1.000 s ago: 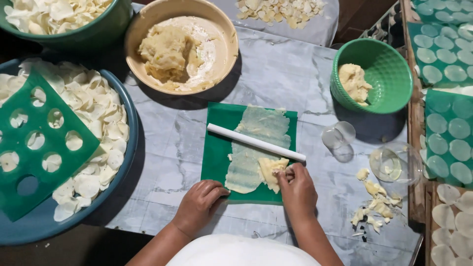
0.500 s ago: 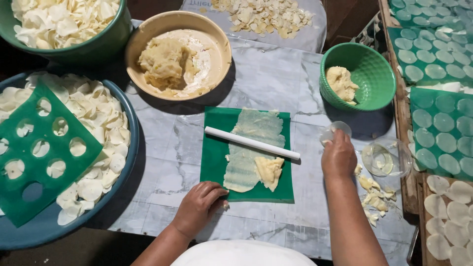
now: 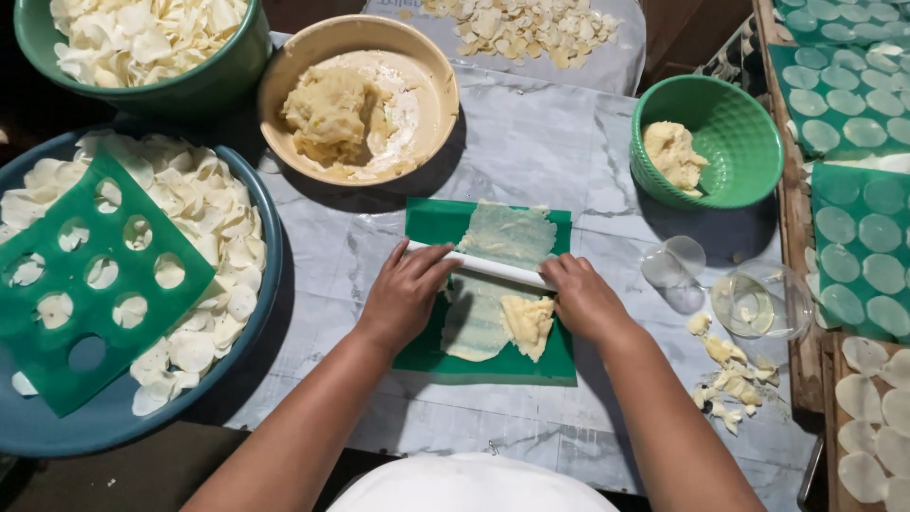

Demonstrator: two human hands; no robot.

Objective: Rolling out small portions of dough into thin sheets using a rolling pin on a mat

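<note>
Gripping the white rolling pin (image 3: 488,269) now, both hands (left (image 3: 406,289), right (image 3: 583,299)), previously off it

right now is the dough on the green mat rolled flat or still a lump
Mostly flat: the dough lies spread thin along the green mat, with one thicker folded lump near the right hand, below the white rolling pin.

L hand (image 3: 406,292) & R hand (image 3: 586,300) palms-down, fingers curled, forearms converging.

Forearms bare, no sleeves; white garment at chest; hands (image 3: 403,294) ungloved.
</note>
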